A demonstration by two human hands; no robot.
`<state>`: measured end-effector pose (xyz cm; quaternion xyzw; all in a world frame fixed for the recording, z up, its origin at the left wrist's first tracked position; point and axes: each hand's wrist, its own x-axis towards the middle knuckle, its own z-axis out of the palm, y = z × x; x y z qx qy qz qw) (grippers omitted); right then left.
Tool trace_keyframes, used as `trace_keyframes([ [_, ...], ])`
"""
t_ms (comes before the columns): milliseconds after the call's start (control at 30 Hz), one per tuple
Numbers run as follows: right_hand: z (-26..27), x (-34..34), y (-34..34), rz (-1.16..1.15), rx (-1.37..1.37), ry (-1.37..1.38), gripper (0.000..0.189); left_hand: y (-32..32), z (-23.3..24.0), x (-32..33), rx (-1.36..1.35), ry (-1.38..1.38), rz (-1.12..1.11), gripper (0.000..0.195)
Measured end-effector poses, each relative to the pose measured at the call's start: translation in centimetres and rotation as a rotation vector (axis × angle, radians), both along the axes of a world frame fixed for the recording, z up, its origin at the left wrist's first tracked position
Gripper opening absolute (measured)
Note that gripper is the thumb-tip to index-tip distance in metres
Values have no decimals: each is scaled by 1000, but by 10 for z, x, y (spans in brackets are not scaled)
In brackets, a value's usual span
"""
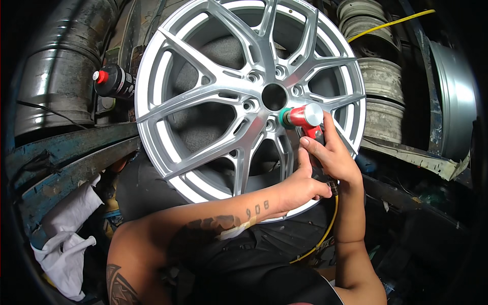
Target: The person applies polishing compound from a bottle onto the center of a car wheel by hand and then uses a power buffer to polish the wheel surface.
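Observation:
A silver multi-spoke alloy wheel (213, 82) lies face up before me, tilted. Both my hands are on a red air polisher (299, 115) with a silver cap and a green pad (284, 118). The pad meets the wheel's face just below the centre bore. My right hand (339, 156) wraps the polisher's neck, its index finger beside the head. Lower down, my left hand (305, 187) holds the dark handle, where a yellow air hose (332, 228) joins. The fingers hide most of the handle.
A black bottle with a red cap (114, 82) stands left of the wheel. Bare rims (381, 80) are stacked at the right, and large metal barrels (57, 80) at the left. A white cloth (65, 251) hangs at lower left, below blue metal rails (76, 160).

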<state>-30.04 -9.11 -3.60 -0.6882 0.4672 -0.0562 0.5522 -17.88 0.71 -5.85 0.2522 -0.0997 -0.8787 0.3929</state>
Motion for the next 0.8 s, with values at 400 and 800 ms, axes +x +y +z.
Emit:
trace_keyframes([
  [400,-19,20,-19,13,-32,-54,62,-18,-7,10,16,-72,91,105],
  [800,2,-11,-2,-149,-152,-6,61,-18,-8,2,-101,-37,-54,113],
])
